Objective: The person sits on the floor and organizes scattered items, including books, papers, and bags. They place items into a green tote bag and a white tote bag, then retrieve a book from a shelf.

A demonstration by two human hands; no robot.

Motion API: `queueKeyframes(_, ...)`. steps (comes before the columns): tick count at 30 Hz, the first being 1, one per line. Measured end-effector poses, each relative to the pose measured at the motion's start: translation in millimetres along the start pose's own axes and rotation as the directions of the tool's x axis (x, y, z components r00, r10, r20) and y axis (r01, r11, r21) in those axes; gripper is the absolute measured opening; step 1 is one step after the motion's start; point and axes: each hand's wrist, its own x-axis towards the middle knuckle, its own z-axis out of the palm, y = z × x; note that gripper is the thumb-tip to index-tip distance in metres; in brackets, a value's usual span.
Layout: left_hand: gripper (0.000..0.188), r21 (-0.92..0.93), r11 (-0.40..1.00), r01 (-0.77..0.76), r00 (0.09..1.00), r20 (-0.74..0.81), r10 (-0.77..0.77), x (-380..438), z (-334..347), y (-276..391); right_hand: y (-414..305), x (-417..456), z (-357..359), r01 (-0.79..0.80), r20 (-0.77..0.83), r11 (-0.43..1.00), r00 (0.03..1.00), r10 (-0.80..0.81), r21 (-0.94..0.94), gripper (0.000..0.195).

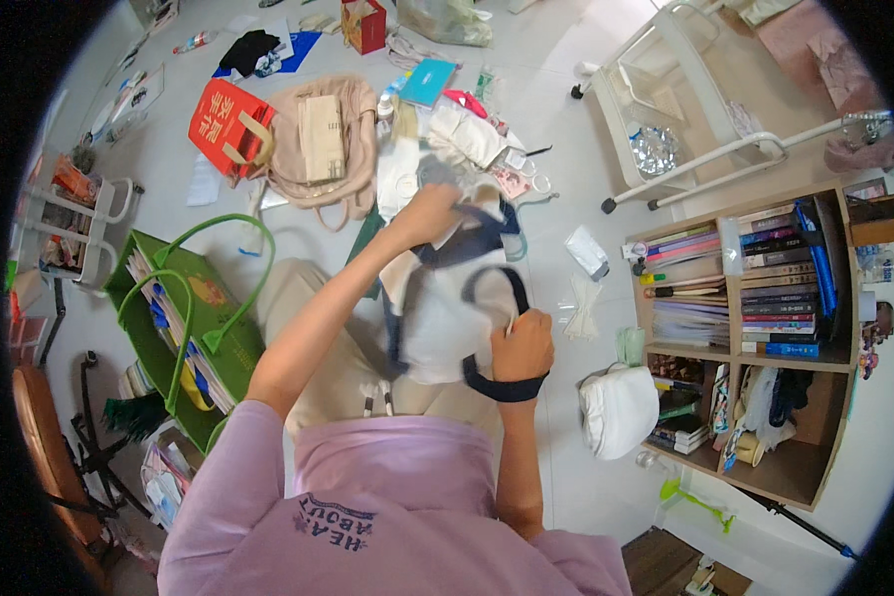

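Observation:
A white cloth bag (pixel 443 328) with navy trim lies across my lap, partly blurred. My right hand (pixel 521 346) is closed around its navy strap (pixel 501 389), which loops above and below the fist. Towards the bag's far end, my left hand (pixel 436 212) is curled at the navy edge (pixel 465 242) and seems to grip it; the fingertips are hidden. Just beyond that hand is a blurred grey item (pixel 436 173). A white cloth pouch (pixel 465 138) and a teal notebook (pixel 427 83) lie farther out on the floor.
Left of me stand a green handled bag (pixel 220 298) full of papers, a beige backpack (pixel 283 112) and a red paper bag (pixel 220 127). To the right are a bookshelf (pixel 737 357), a white wheeled cart (pixel 618 134), a white tube (pixel 587 252) and a folded white cloth (pixel 620 412).

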Motion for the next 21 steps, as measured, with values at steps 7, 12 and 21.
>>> queueKeyframes(7,0.026,-0.125,0.989,-0.082,0.985,0.141,0.1,-4,13,-16,-4,19,103,0.347,0.287,0.938,0.9,-0.328,-0.018,0.053)
queueKeyframes(12,0.038,0.091,0.985,-0.149,0.951,0.286,0.117,-17,-15,-1,18,36,131,0.35,0.348,0.916,0.898,-0.269,-0.194,0.017)
queueKeyframes(21,0.067,0.369,0.93,-0.007,0.977,0.2,-0.072,-56,-66,4,84,67,-15,-0.242,-0.325,0.97,0.915,0.24,0.035,0.023)
